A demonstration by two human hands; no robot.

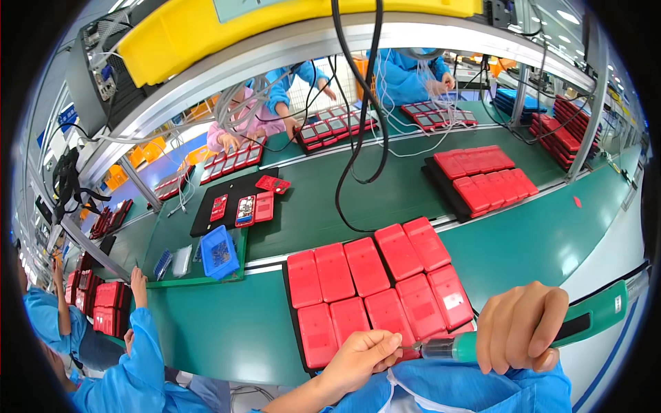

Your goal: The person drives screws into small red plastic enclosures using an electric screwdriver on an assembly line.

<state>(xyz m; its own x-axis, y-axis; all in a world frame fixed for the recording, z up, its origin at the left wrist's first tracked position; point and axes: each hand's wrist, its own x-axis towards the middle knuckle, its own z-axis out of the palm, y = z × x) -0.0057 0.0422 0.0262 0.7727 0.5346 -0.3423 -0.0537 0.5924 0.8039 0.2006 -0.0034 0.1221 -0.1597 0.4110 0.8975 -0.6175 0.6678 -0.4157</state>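
A green power screwdriver (600,313) lies level across the front of a worker's blue jacket (468,389), the right hand's (521,327) fingers wrapped around its body. At its tip, the left hand's (363,358) fingers pinch together; whether they grip something small cannot be told. Just beyond, red cases (389,313) fill a black tray (295,334) on a green counter (213,334). A blue bin (219,252) sits farther left, while co-workers' hands (229,142) tend more red units (234,160) across the line.
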